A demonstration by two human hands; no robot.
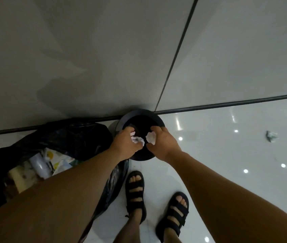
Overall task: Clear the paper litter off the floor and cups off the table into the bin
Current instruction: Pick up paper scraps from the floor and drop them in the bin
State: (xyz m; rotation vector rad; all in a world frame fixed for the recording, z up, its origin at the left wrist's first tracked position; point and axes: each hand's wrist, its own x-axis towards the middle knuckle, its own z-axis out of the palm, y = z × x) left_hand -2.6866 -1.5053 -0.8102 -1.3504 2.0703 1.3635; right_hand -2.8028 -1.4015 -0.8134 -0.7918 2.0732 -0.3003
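Past our sandalled feet (pixel 135 193), our left hand (pixel 127 142) and right hand (pixel 162 142) each pinch a paper wad (pixel 137 139) over the black bin (pixel 142 120). We judge dropping comes next; more litter (pixel 270 135) lies farther right.

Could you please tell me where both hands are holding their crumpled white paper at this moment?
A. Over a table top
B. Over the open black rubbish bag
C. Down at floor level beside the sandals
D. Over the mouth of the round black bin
D: the left hand and the right hand each grip crumpled white paper directly above the opening of the round black bin, not over the black bag beside it.
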